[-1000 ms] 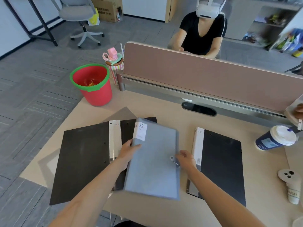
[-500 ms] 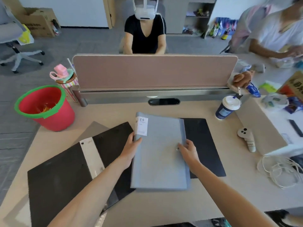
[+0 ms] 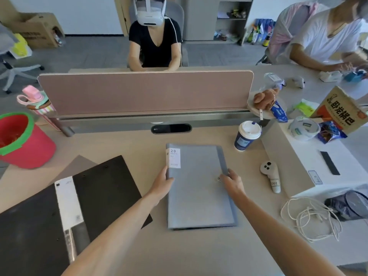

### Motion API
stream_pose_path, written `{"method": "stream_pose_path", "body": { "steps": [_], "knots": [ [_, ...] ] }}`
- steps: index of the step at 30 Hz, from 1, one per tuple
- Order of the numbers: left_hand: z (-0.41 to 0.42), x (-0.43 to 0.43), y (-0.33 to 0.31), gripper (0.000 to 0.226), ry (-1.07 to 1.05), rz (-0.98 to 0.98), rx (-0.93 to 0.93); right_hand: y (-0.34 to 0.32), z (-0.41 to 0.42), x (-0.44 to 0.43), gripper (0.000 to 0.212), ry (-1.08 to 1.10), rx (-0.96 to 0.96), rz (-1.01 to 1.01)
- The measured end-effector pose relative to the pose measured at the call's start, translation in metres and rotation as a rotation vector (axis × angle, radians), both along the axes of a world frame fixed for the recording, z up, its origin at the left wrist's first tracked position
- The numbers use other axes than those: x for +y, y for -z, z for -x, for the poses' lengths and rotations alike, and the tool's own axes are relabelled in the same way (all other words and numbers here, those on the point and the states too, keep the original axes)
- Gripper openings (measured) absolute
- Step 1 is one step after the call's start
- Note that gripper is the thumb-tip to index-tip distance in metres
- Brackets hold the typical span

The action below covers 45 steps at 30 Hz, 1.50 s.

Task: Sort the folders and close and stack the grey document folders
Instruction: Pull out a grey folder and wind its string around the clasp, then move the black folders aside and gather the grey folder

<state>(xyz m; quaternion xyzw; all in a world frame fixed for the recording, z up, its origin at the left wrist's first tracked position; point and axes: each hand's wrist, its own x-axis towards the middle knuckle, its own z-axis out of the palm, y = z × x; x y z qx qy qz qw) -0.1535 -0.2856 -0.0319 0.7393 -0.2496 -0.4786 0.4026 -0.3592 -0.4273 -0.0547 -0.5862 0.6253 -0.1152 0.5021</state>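
Observation:
A closed grey document folder [image 3: 199,188] with a white "20" label lies flat on the desk in front of me. A thin dark edge shows under its near side; what lies beneath is hidden. My left hand [image 3: 163,183] grips the folder's left edge just below the label. On the right edge, my right hand [image 3: 232,181] holds it beside the small clasp. An open black folder [image 3: 103,194] with a white spine label is spread out at the left.
A red bucket [image 3: 29,154] stands at the far left, a paper coffee cup [image 3: 247,136] and a white controller [image 3: 271,176] to the right. A white cable [image 3: 310,218] lies near right. A pink divider [image 3: 145,92] closes off the back, with people beyond it.
My view swung right. The grey folder moved right, away from the open black folder, and came down flat, covering the black folder that lay on the right.

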Motion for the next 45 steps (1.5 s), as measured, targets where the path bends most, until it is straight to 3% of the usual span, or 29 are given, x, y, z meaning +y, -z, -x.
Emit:
{"method": "stream_pose_path", "body": {
  "steps": [6,11,14,17,24,29,33,37,42,45],
  "knots": [
    [0.031,-0.002,0.013,0.033,-0.060,-0.132,-0.048,0.016,0.024,-0.020,0.041,-0.246,0.255,0.012],
    [0.044,0.009,0.024,0.037,-0.054,-0.206,-0.089,0.015,0.023,-0.018,0.038,-0.435,0.204,0.164],
    [0.038,0.027,0.039,0.056,-0.062,-0.234,-0.138,0.011,0.003,-0.006,0.033,-0.567,0.120,0.268],
    [0.041,0.053,0.011,0.053,-0.108,-0.300,-0.203,0.006,-0.031,0.018,0.030,-0.702,0.052,0.333],
    [0.006,0.142,0.005,0.040,-0.290,-0.306,-0.221,-0.003,-0.120,0.103,0.028,-0.926,-0.065,0.242],
    [-0.037,0.212,0.010,0.038,-0.378,-0.293,-0.223,0.003,-0.173,0.160,0.030,-1.028,0.013,0.202],
    [-0.079,0.261,0.020,0.038,-0.375,-0.304,-0.284,0.015,-0.211,0.190,0.046,-0.990,0.127,0.092],
    [-0.120,0.293,0.035,0.042,-0.343,-0.351,-0.392,0.027,-0.235,0.204,0.059,-0.756,0.208,0.017],
    [-0.159,0.301,0.051,0.079,-0.237,-0.433,-0.431,0.029,-0.252,0.204,0.061,-0.421,0.134,-0.117],
    [-0.171,0.297,0.056,0.092,-0.139,-0.487,-0.440,0.024,-0.260,0.202,0.061,-0.359,0.146,-0.180]
  ]
}}
